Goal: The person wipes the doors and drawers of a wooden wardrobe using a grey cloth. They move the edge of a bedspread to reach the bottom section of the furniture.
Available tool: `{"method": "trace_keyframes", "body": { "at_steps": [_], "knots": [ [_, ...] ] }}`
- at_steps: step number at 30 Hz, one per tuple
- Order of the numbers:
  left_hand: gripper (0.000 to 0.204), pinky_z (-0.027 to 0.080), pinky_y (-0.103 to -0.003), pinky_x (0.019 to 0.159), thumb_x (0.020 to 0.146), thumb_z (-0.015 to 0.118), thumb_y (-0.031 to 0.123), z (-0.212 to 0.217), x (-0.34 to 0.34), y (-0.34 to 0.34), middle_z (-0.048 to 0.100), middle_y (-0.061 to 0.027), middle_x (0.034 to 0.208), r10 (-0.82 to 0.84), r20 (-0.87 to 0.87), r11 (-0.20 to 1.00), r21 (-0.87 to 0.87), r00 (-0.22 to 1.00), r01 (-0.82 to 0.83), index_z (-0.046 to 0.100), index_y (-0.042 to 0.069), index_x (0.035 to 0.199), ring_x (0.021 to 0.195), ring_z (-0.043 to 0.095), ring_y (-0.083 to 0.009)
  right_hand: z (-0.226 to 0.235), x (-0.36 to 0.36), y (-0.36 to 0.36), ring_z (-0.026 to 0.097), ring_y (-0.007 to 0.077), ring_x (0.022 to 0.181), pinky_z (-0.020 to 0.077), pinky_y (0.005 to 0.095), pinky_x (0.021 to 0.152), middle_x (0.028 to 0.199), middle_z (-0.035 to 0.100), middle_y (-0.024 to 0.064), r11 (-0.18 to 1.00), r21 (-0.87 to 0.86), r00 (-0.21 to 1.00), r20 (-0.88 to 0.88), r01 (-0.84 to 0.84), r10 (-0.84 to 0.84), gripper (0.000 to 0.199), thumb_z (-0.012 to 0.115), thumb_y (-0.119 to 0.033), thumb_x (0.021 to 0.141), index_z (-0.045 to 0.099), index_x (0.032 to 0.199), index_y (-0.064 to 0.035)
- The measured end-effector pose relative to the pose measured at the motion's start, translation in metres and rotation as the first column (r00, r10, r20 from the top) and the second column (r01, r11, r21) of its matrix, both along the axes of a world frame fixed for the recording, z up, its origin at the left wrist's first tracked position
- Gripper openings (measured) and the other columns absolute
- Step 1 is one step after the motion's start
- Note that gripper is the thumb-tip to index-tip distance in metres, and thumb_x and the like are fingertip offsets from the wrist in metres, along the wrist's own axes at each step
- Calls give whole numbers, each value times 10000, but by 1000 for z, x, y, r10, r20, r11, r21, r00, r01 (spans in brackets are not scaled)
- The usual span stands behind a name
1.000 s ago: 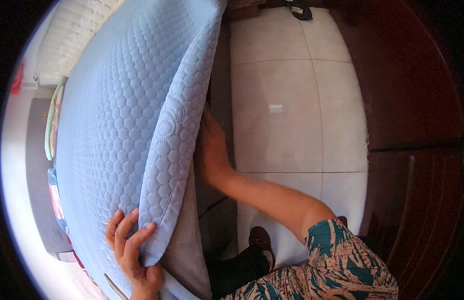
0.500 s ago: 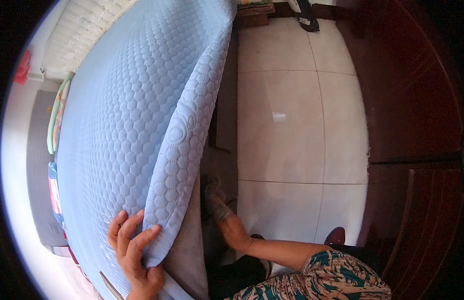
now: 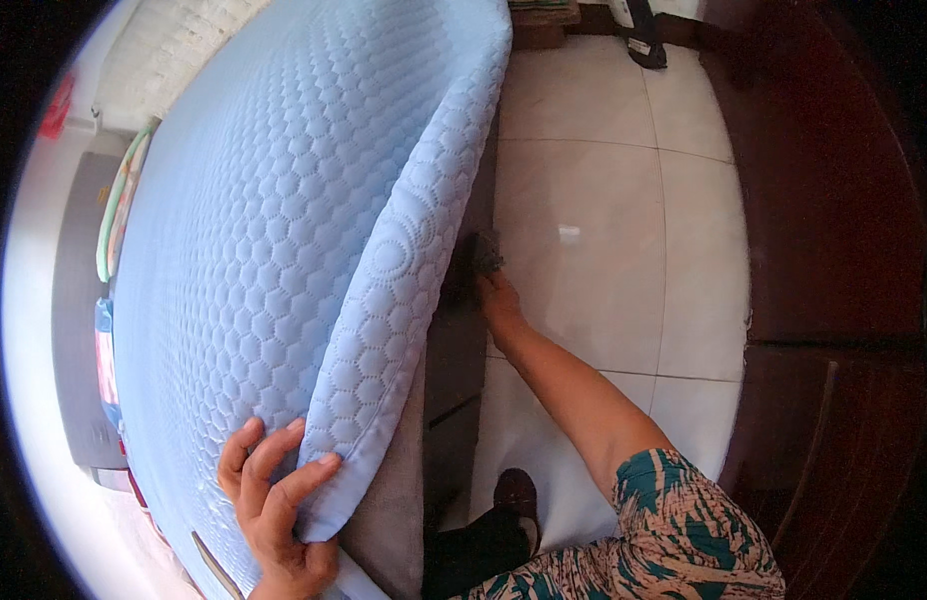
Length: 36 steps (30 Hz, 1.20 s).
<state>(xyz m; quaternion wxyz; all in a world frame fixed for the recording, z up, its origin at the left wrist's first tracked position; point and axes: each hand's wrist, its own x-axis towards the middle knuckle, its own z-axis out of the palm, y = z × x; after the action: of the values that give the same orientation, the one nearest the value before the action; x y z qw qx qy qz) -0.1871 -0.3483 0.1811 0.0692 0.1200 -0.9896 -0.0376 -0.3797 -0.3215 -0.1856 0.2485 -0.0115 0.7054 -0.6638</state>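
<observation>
A light blue quilted mattress cover [image 3: 269, 230] lies over the bed, its right edge folded back in a long flap. My left hand [image 3: 279, 500] grips the near corner of this flap, thumb beneath and fingers spread over the top. Below the flap, a beige mattress side [image 3: 389, 510] is exposed. Stretched forward on the right, my right hand [image 3: 501, 300] presses a crumpled dark grey rag [image 3: 487, 252] against the dark bed frame [image 3: 452, 375]. The rag and the frame's shadow partly hide its fingertips.
Pale floor tiles [image 3: 584, 260] run between the bed and a dark reddish-brown cabinet [image 3: 824, 200] on the right. A black and white object [image 3: 642, 40] stands at the far end. My shoe [image 3: 516, 495] is beside the bed; a grey headboard [image 3: 79, 320] lines the left.
My right hand has moved forward along the bed frame with the rag, and the arm is straighter. The left hand still holds the cover's corner. The view has shifted slightly.
</observation>
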Motion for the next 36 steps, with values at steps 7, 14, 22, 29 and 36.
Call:
{"method": "trace_keyframes", "body": {
  "at_steps": [7, 14, 22, 29, 36],
  "knots": [
    [461, 239, -477, 1042, 527, 487, 113, -8, -9, -3, 590, -150, 1154, -35, -21, 999, 40, 999, 36, 672, 93, 950, 1211, 392, -381, -42, 100, 15, 384, 349, 1267, 301, 381, 1062, 1371, 397, 235, 956, 185, 972, 96, -228, 213, 434, 360, -151, 961, 353, 1363, 12],
    [484, 233, -471, 1049, 507, 465, 104, -18, -9, -2, 586, -153, 1159, -7, -38, 1000, 12, 999, 8, 668, 89, 945, 1221, 383, -379, 81, 161, 53, 218, 338, 1372, 195, 414, 1128, 1502, 197, 167, 945, -237, 974, -74, -225, 213, 579, 384, -3, 898, 200, 1445, -45],
    [433, 249, -466, 1043, 559, 485, 127, -5, -7, -4, 593, -161, 1156, -64, -53, 998, -1, 997, 64, 674, 89, 947, 1207, 410, -380, -10, 114, 27, 554, 418, 977, 443, 457, 846, 1032, 589, 251, 980, 172, 978, -166, -96, 125, 266, 533, -119, 831, 565, 1041, 41],
    [356, 260, -480, 1039, 734, 486, 285, -5, -4, -5, 592, -181, 1158, -50, 6, 998, -33, 999, 51, 669, 83, 964, 1206, 423, -391, -23, 169, 67, 571, 438, 947, 461, 466, 806, 945, 608, 275, 895, 278, 934, 20, -348, 357, 240, 579, -130, 816, 571, 965, 58],
    [361, 252, -477, 1050, 703, 479, 245, -9, -7, -1, 590, -182, 1165, -62, -4, 996, -59, 998, 62, 664, 71, 960, 1214, 412, -395, 25, 220, 72, 460, 407, 1158, 380, 433, 975, 1208, 486, 281, 956, 56, 955, 88, -290, 284, 503, 588, -65, 781, 413, 1238, 50]
  ]
}}
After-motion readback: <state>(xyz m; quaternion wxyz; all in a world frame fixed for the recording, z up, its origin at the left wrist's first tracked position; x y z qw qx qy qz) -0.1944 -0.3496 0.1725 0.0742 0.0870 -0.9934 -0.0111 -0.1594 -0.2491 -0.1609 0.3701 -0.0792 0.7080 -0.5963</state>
